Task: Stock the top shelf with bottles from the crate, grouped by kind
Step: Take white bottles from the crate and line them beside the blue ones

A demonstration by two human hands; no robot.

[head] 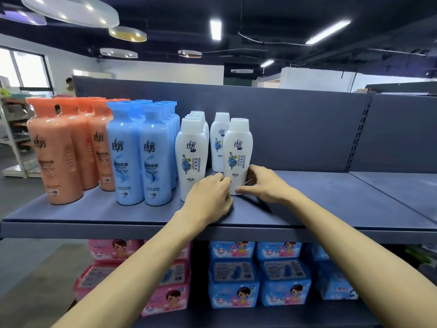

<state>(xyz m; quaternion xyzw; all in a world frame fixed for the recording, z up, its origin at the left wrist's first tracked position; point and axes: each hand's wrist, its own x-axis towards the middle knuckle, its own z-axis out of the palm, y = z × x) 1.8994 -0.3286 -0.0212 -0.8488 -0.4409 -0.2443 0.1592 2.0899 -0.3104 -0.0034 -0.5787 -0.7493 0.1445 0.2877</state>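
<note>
While the left hand and the right hand are holding the low part of a small white plastic bottle with a blue flower label, one on each side with fingers curled against it, the bottle is standing upright on the dark blue-grey metal top shelf, near the front edge. It is sitting just beside the row of matching white bottles, and one more white bottle is standing right behind it, so a second white row seems to be starting. To the left, the tall orange plastic bottles are standing together, and the tall light blue plastic bottles are standing together next to them. So three kinds are already sitting in groups, and the job is looking far along. The crate is not showing, so I cannot tell how many bottles are waiting. Down below, pink and blue soft packs are sitting on the lower shelf.
</note>
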